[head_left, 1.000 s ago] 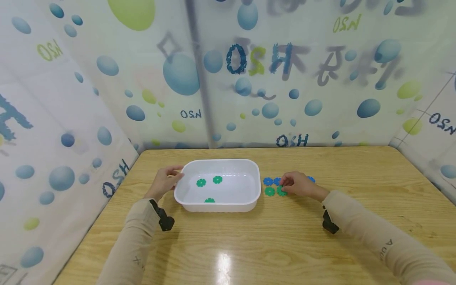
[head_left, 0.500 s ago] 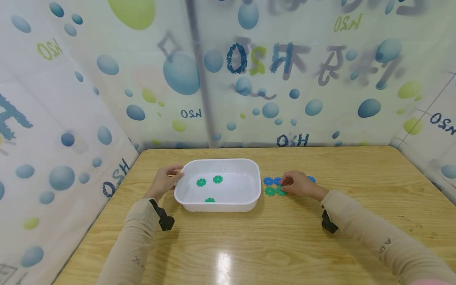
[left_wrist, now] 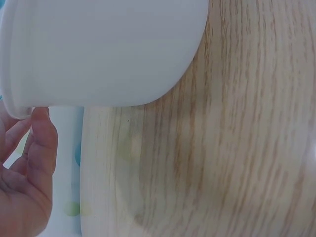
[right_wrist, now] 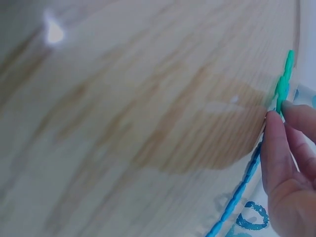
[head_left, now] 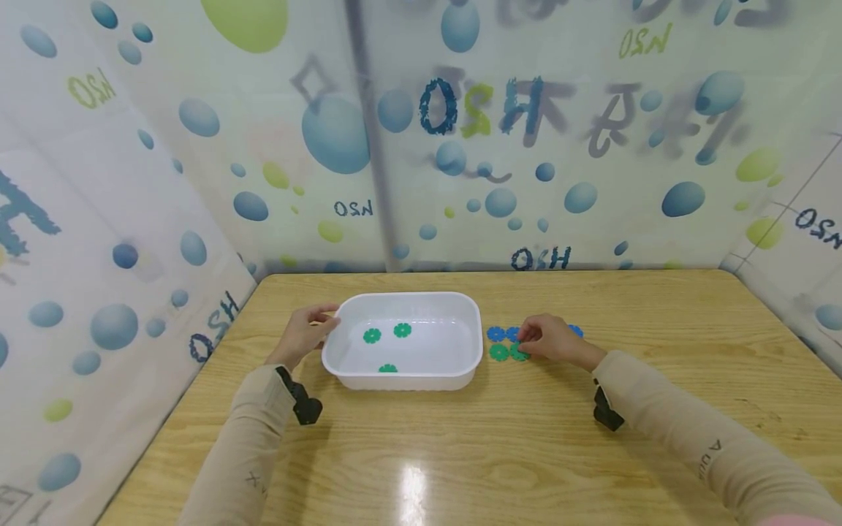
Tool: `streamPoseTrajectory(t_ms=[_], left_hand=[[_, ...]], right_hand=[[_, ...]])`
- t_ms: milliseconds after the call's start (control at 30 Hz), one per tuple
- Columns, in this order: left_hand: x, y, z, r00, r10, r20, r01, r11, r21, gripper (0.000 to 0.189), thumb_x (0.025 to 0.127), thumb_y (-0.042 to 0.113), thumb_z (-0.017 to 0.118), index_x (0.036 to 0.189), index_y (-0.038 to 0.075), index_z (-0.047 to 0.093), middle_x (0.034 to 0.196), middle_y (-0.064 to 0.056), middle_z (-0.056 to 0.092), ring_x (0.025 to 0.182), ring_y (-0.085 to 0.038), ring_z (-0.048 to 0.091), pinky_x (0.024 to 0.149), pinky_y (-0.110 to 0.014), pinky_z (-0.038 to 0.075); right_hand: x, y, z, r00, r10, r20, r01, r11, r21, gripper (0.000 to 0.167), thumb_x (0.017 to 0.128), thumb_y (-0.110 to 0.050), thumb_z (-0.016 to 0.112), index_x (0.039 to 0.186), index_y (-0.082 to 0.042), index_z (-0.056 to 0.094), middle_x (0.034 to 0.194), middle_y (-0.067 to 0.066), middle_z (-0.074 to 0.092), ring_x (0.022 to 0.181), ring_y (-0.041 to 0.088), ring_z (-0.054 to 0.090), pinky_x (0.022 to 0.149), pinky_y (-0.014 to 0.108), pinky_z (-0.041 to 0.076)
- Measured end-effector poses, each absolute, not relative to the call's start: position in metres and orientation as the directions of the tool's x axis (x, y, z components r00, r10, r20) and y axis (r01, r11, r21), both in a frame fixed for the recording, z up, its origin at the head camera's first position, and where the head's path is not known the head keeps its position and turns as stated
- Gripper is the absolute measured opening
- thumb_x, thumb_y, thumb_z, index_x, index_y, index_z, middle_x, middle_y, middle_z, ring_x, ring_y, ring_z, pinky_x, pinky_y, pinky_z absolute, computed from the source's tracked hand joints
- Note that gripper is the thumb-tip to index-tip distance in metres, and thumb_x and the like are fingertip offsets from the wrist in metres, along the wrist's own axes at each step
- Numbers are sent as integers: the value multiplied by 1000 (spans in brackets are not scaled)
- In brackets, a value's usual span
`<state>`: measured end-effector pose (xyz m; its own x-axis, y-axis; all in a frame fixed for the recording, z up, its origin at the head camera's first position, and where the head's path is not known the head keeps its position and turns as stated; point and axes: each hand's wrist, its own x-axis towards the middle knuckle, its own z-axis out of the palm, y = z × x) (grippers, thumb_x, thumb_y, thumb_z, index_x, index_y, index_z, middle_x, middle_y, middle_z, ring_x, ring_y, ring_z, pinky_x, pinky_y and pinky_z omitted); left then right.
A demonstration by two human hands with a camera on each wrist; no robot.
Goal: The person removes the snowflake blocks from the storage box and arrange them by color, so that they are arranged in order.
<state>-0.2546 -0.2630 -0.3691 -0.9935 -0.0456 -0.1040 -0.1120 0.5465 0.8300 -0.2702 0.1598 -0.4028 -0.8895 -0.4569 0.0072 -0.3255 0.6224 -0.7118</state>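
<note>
A white plastic basin (head_left: 434, 358) stands on the table, holding three green snowflake discs (head_left: 402, 330). With thumb and fingers my left hand (head_left: 302, 337) grips the basin's left rim; the left wrist view shows those fingers at the rim and the basin's outer wall (left_wrist: 118, 54). Right of the basin, my right hand (head_left: 555, 340) pinches a green snowflake disc (head_left: 517, 352) between thumb and fingertips. A second green disc (head_left: 499, 352) lies beside it. In the right wrist view the green discs (right_wrist: 284, 81) appear edge-on, near the thumb.
Blue snowflake discs (head_left: 496, 334) lie in a row behind the green ones, partly hidden by my right hand; another blue disc (head_left: 575, 331) shows beyond the wrist. The wooden table (head_left: 500, 446) meets a patterned curtain (head_left: 592, 241) at its back edge.
</note>
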Motion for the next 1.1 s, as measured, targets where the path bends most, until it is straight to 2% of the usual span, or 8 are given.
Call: streamPoseTrajectory(t_ms=[500, 800, 900, 1100], left_hand=[[-255, -264, -370, -996, -27, -84, -86, 547, 833, 40, 90, 14, 53, 127, 4, 46, 106, -18, 48, 81, -21, 51, 59, -26, 49], [-255, -264, -369, -994, -37, -106, -108, 552, 827, 40, 90, 16, 53, 127, 5, 46, 107, -18, 47, 82, -21, 51, 61, -26, 49], [-255, -264, -369, -994, -35, -108, -109, 550, 828, 40, 90, 16, 53, 127, 4, 46, 108, -18, 48, 82, -22, 51, 61, -26, 49], [-255, -264, -369, -995, -23, -97, -94, 546, 833, 40, 90, 15, 52, 127, 4, 46, 107, -18, 48, 83, -22, 52, 61, -27, 50]], right_hand=[[-275, 170, -393, -893, -448, 43, -352, 635, -687, 10, 80, -5, 64, 86, 2, 59, 80, 6, 59, 71, 16, 55, 62, 29, 46], [-277, 166, -374, -889, -459, 9, -286, 539, -792, 19, 84, -10, 61, 94, 5, 58, 84, 11, 60, 73, 31, 59, 61, 38, 51], [-275, 158, -366, -885, -466, 13, -289, 527, -799, 22, 83, -12, 62, 95, 5, 58, 85, 10, 60, 75, 34, 59, 62, 41, 50], [-272, 136, -348, -857, -514, 45, -335, 489, -806, 17, 83, -13, 62, 92, 1, 59, 84, 8, 60, 77, 36, 58, 63, 41, 51]])
